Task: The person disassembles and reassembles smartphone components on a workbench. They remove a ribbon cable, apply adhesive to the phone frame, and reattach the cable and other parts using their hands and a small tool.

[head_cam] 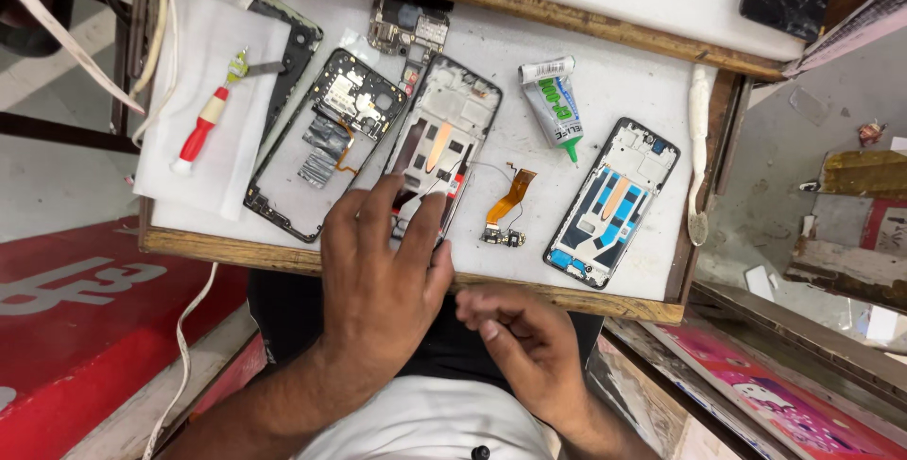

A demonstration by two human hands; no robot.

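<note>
- A red-handled screwdriver with a white tip end (201, 127) lies on a white folded cloth (179, 73) at the left edge of the counter (529, 295), well apart from both hands.
- A black phone frame with exposed circuit board (321, 144) lies beside the cloth, its lower end close to the left hand.
- The left hand (378, 276) lies flat, fingers spread and pressing on the lower end of a silver opened phone chassis with an orange strip (442, 144) near the counter's front edge; nothing is clamped in its grip.
- An orange flex cable with a small connector board (505, 205) lies loose just right of that chassis; a sliding hand could likely snag or crease it.
- The right hand (520, 337) hovers off the front edge, fingers loosely curled together, holding nothing visible.
- A grey glue tube with green nozzle (553, 106) and a blue-lined black phone frame (614, 200) lie toward the right edge; heavy pressing might bend the chassis.
</note>
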